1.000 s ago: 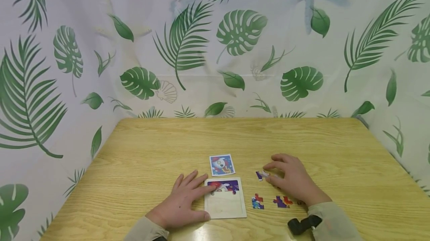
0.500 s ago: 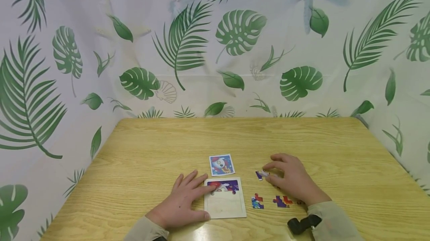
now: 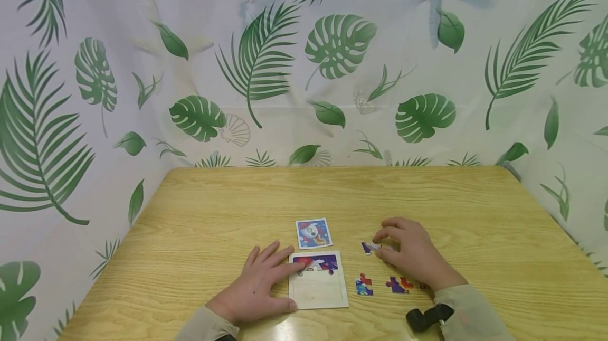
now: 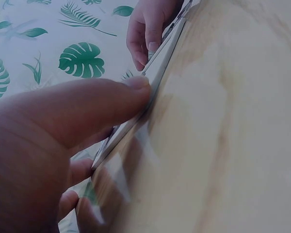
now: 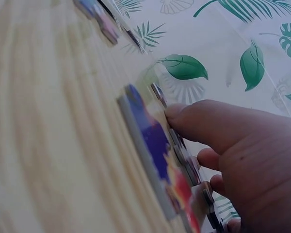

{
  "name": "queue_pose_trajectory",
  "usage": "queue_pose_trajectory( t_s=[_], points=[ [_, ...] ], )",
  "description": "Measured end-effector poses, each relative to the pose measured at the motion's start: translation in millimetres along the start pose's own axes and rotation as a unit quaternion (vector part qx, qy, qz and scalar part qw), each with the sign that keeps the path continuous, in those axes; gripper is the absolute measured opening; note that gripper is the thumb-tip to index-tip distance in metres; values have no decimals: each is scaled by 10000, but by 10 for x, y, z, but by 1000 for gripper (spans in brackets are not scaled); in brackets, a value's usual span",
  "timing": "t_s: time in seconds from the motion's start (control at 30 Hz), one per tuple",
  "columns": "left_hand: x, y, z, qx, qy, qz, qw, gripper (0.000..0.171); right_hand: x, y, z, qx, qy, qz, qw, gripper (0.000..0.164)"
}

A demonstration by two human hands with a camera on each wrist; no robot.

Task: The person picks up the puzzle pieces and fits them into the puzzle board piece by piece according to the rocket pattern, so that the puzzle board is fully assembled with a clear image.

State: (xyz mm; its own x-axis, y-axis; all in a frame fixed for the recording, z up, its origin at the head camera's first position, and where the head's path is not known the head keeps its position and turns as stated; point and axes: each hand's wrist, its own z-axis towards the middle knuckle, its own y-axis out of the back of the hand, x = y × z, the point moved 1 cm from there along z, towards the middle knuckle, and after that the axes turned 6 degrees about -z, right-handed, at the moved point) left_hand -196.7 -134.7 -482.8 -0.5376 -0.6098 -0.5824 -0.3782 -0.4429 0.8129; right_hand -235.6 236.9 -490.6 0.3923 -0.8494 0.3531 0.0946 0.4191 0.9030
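In the head view my left hand point(image 3: 261, 285) lies with fingers spread over the left edge of a shallow wooden puzzle tray point(image 3: 318, 293). Its index fingertip rests on the joined pieces point(image 3: 323, 263) along the tray's top, and the thumb touches the lower left rim. To the right, my right hand point(image 3: 413, 251) pinches a purple and white puzzle piece point(image 3: 367, 248) low over the table, between thumb and fingertips. The right wrist view shows the thumb point(image 5: 184, 114) against that piece's edge. The fingertips hide part of the piece.
A square picture card point(image 3: 314, 234) of a white cartoon animal lies just beyond the tray. Right of the tray are a blue and red piece point(image 3: 364, 285) and a purple and orange piece point(image 3: 399, 285). Another piece point(image 3: 423, 286) is mostly hidden behind the right wrist. A leaf-print curtain point(image 3: 285, 66) surrounds the table.
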Motion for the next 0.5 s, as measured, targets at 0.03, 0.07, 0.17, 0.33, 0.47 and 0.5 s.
queue_pose_trajectory(
  t_s=[0.03,0.07,0.17,0.33,0.47,0.5],
  points=[
    [-1,0,1,-1,2,6,10000,77,4,0,0,-10,9,-1,10000,16],
    [-3,1,1,-2,-1,13,10000,77,7,-1,-1,-15,9,-12,10000,17],
    [-4,1,3,-3,-4,43,10000,77,15,-1,-4,-14,-4,-44,10000,20],
    [-1,-3,6,1,-11,66,10000,77,34,5,0,-65,64,-57,9999,15],
    [2,-7,5,-20,-30,79,10000,77,57,-2,8,-118,89,-3,9999,12],
    [3,-8,4,-23,-35,88,10000,77,59,-7,10,-114,68,8,9999,11]
  ],
)
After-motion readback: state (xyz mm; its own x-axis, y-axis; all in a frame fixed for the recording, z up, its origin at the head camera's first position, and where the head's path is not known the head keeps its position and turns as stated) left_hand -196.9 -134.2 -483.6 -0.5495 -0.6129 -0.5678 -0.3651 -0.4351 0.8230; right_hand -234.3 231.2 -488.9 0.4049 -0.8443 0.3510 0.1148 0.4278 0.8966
